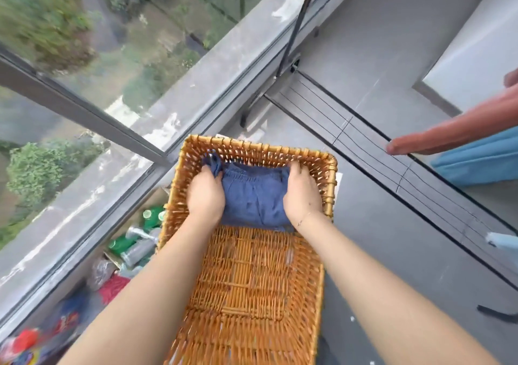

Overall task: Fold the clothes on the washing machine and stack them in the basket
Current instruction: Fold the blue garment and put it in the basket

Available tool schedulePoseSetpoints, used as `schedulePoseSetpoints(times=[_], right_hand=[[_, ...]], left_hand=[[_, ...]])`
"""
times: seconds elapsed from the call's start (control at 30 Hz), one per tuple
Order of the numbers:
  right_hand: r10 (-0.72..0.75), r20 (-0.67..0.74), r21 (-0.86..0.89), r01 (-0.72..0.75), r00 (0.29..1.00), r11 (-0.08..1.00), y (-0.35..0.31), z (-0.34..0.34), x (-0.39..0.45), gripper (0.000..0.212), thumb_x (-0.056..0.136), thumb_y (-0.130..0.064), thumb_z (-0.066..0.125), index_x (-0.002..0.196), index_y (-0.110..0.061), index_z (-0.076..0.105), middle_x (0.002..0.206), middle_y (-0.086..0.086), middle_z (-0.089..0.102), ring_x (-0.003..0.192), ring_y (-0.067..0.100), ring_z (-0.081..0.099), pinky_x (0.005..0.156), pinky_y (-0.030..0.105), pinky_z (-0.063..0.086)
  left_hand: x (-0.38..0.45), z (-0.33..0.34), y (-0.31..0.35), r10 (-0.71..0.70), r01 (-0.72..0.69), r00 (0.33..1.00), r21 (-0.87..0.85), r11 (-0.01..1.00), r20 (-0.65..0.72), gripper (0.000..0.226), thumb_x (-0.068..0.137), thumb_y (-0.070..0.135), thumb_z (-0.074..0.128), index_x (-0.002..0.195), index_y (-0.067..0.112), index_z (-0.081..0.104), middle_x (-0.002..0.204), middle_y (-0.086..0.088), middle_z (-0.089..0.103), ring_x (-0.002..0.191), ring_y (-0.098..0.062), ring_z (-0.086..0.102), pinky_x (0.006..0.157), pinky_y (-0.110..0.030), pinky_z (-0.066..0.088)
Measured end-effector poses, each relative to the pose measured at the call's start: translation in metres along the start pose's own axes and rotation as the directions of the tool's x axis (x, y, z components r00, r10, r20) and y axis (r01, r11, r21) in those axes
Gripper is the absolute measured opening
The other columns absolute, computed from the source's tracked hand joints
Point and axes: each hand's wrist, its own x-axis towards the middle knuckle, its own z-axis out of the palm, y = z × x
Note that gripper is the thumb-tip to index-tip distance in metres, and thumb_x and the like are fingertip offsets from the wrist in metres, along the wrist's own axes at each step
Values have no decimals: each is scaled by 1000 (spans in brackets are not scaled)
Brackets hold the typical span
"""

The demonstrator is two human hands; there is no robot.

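Note:
A folded dark blue garment [253, 196] with an elastic waistband lies at the far end of a woven wicker basket [326, 185]. My left hand [206, 195] grips its left edge, fingers curled over the cloth. My right hand [301, 193] holds its right edge the same way, close to the basket's right wall. The near part of the basket floor is bare wicker. The washing machine is out of view.
The basket stands on a grey floor beside a large window [84, 65]. Bottles and colourful items [134, 241] lie between basket and window at the left. Another person's leg [448, 135] and a blue cloth [482, 163] are at the right. Floor tracks [364, 129] run diagonally.

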Motion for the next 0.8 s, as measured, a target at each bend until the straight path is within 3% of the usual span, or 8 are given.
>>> schedulePoseSetpoints(times=[0.1,0.17,0.23,0.3,0.4,0.5,0.63,0.8], right_hand=[[74,-94,80,-67,993,995,-1,11,-17,73,78,7,58,144,-2,29,145,16,31,136,32,30,114,38,30],[-7,-213,71,22,977,997,-4,20,-42,72,81,5,57,147,-3,31,153,11,27,145,27,19,120,40,19],[-168,-277,55,190,946,980,-8,28,-63,59,86,0,57,142,-8,42,154,7,31,146,23,18,120,41,16],[-252,-258,75,280,933,957,-7,41,-63,50,93,-8,53,142,-12,44,156,5,30,147,22,17,120,42,16],[-110,-75,102,117,991,988,2,63,-37,54,103,-30,35,153,-21,18,162,4,6,149,22,-2,122,41,6],[4,12,89,-5,1000,996,7,88,-16,58,104,-37,24,153,-26,-4,162,0,-9,147,19,-15,121,36,-8],[68,-94,163,-52,993,985,2,101,-10,59,103,-37,30,154,-29,2,162,-4,-5,148,20,-14,119,35,-10],[78,-104,368,-34,992,929,6,93,-15,60,100,-30,44,153,-20,17,161,-4,8,148,15,-6,119,30,-3]], left_hand=[[-12,5,-1,98,-114,985,-111,987,-145,44,94,13,52,136,8,43,135,-14,51,127,-32,47,110,-40,34],[-31,4,-6,266,-302,905,-59,952,-331,40,90,8,54,130,8,51,137,-9,50,129,-27,43,112,-38,30],[-47,7,-13,451,-474,803,42,880,-391,27,89,8,55,115,12,61,135,-6,53,126,-24,44,107,-37,29],[-47,22,-23,560,-562,804,55,826,-198,30,95,20,49,123,17,60,146,-5,44,136,-22,35,111,-35,24],[-26,46,-40,508,-522,852,138,842,126,49,101,42,26,149,31,28,162,1,8,149,-16,1,121,-38,5],[-9,61,-51,502,-526,850,219,821,159,56,99,50,18,152,33,17,162,1,5,149,-18,0,120,-41,5],[-3,67,-53,448,-465,885,228,855,127,57,98,53,20,152,35,17,162,1,7,148,-22,6,119,-43,8],[-4,58,-51,395,-439,893,219,872,217,58,97,54,12,152,38,10,162,3,1,147,-19,6,119,-43,8]])
